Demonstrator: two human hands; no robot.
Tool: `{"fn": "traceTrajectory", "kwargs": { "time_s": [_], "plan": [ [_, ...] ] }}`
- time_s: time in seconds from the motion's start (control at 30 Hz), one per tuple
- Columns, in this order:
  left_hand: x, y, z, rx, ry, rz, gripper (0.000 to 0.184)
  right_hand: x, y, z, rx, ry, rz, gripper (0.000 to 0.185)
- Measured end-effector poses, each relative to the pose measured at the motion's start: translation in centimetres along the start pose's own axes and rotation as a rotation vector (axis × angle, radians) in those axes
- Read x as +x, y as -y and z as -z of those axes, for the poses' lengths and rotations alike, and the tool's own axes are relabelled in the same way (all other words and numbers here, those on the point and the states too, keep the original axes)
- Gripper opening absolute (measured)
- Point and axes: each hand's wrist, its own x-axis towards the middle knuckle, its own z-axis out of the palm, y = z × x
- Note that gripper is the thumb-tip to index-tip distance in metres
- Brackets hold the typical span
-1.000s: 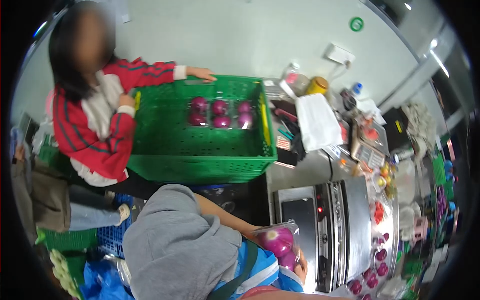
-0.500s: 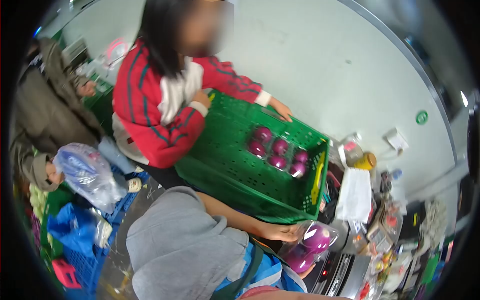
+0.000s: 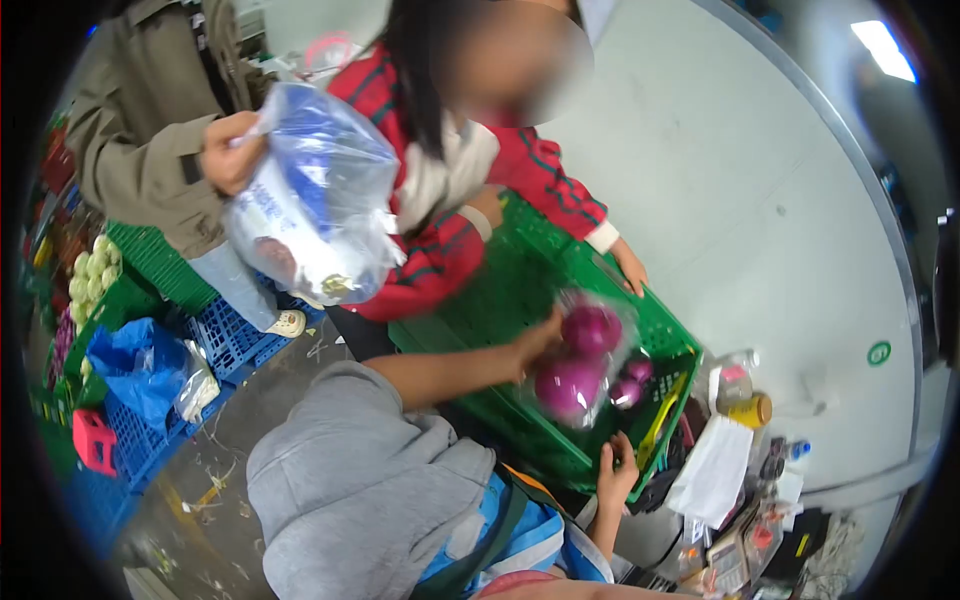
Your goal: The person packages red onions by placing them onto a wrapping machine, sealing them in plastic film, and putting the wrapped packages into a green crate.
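Observation:
My left hand [image 3: 541,345] is closed on one end of a clear plastic pack of purple onions [image 3: 570,388], with two onions showing through the film. It holds the pack over the green crate [image 3: 490,405]. Beyond the pack, smaller-looking wrapped onions [image 3: 628,390] lie inside the crate, partly hidden by it. My right hand [image 3: 617,470] is beside the crate's near edge, fingers apart, holding nothing I can see.
Across the crate, a person in a red and white jacket rests a hand [image 3: 628,268] on its rim. At left another person's hand [image 3: 232,152] holds up a clear plastic bag [image 3: 312,200]. Paper [image 3: 712,470] and jars lie at right. Blue pallets [image 3: 225,335] cover floor at left.
My left hand has carried the onion pack up and over the crate, and my right hand has let go of it. The other person's plastic bag has been lifted and moved right.

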Motion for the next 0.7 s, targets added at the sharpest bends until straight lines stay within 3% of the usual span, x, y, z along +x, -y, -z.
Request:
{"fn": "traceTrajectory", "kwargs": {
  "time_s": [0.07, 0.1, 0.17, 0.2, 0.27, 0.33, 0.4, 0.53, 0.6, 0.7],
  "plan": [
    [-0.1, -3.3, 0.3, 0.098, -0.101, 0.044, 0.072, 0.0, -1.6, -0.3, -0.252, 0.007, -0.085, 0.032],
    [2.8, -3.4, 4.2, 0.066, -0.059, 0.003, 0.072, 0.1, -1.3, -0.4, -0.332, -0.02, -0.077, 0.031],
    [2.9, -6.1, 3.1, 0.209, -0.359, 0.016, 0.071, 0.2, -0.8, -0.1, -0.382, 0.024, -0.17, 0.03],
    [4.6, -6.8, 6.0, 0.231, -0.214, -0.016, 0.072, 0.2, -0.7, -0.1, -0.398, 0.028, -0.187, 0.029],
    [8.2, -7.9, 11.1, 0.33, -0.564, 0.026, 0.075, 0.3, -0.6, 0.0, -0.425, 0.041, -0.2, 0.027],
    [11.1, -9.1, 16.3, 0.541, -0.547, 0.036, 0.078, 0.3, -0.5, 0.1, -0.435, 0.016, -0.205, 0.027],
    [11.6, -10.0, 15.2, 0.664, -0.608, 0.039, 0.08, 0.5, -0.5, 0.1, -0.441, -0.014, -0.205, 0.026],
    [17.6, -11.3, 28.3, 0.907, -0.749, 0.059, 0.084, 0.5, -0.3, 0.2, -0.411, -0.061, -0.168, 0.023],
    [16.9, -12.0, 26.5, 1.055, -0.894, 0.07, 0.081, 0.8, -0.7, 0.1, -0.388, -0.094, -0.105, 0.021],
    [18.8, -11.1, 28.7, 1.163, -0.95, 0.092, 0.075, 1.5, -0.1, 0.1, -0.39, -0.11, -0.149, 0.019]
  ]
}}
